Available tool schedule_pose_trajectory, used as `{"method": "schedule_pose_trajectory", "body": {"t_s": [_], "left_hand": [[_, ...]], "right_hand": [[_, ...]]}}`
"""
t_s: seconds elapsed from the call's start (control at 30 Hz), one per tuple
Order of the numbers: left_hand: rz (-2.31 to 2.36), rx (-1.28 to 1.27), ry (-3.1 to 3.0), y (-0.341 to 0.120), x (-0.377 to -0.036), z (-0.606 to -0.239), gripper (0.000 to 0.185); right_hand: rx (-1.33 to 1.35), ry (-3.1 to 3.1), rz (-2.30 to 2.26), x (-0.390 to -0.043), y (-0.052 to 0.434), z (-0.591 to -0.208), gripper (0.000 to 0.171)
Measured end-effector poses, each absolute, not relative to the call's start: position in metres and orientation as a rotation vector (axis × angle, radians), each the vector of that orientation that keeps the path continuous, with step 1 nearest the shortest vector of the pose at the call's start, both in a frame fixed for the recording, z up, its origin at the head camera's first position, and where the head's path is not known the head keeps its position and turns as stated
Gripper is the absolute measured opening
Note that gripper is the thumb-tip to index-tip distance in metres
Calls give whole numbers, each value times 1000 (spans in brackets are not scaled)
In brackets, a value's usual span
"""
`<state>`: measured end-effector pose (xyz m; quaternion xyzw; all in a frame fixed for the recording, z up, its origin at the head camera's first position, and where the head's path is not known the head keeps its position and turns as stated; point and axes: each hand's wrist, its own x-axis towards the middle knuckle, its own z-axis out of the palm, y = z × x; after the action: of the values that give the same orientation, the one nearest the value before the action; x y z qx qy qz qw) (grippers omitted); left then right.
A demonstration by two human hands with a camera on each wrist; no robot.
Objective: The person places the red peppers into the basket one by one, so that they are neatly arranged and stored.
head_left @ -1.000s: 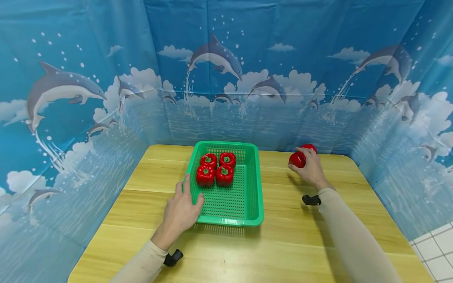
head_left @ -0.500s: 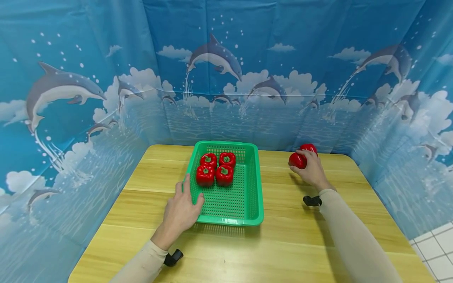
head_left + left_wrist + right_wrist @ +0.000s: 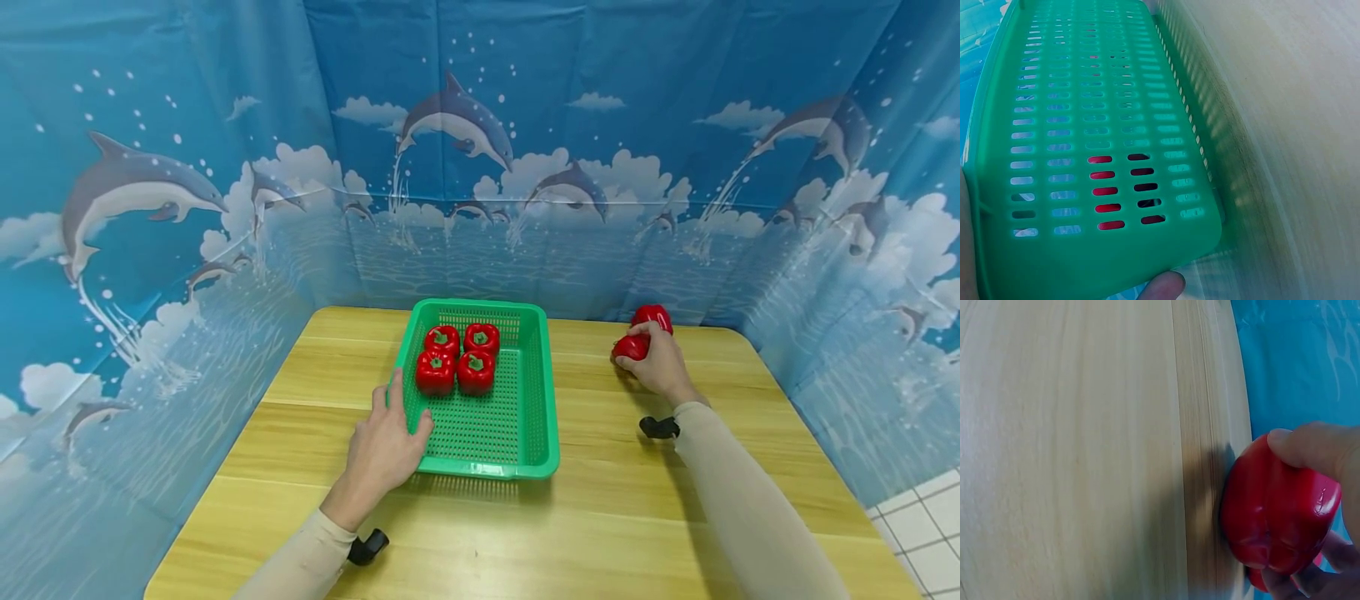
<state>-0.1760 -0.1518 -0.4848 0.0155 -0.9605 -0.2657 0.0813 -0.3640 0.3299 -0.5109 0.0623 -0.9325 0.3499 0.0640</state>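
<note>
In the head view, my left hand [image 3: 384,442] holds the near left corner of a green plastic basket [image 3: 553,400], thumb toward the inside. The left wrist view shows the slotted outer wall [image 3: 1085,262] close up, with one fingertip [image 3: 1166,286] at its lower edge. Several red bell peppers [image 3: 437,372] stand grouped in the basket's far left part, stems up. At the far right of the table my right hand [image 3: 662,367] grips a red bell pepper [image 3: 1279,512], thumb on one side and fingers on the other. Another red pepper [image 3: 651,317] sits right behind it, partly hidden.
The wooden table [image 3: 600,517] ends at a blue dolphin-printed curtain [image 3: 480,250] close behind the basket and the right-hand peppers. White tiles [image 3: 922,517] show at the lower right, beyond the table's edge.
The pepper in my right hand has shifted slightly toward me and turned, showing more of the pepper behind it. My left hand and the basket have stayed in place.
</note>
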Motion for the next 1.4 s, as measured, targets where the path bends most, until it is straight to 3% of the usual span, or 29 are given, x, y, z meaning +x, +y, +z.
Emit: {"method": "schedule_pose_trajectory", "body": {"t_s": [0.57, 1.4], "left_hand": [[-791, 42, -2887, -153, -176, -484, 95], [-794, 36, -2880, -152, -173, -484, 93]], "right_hand": [[183, -2815, 1012, -355, 324, -508, 76], [318, -2826, 953, -316, 320, -505, 55]]}}
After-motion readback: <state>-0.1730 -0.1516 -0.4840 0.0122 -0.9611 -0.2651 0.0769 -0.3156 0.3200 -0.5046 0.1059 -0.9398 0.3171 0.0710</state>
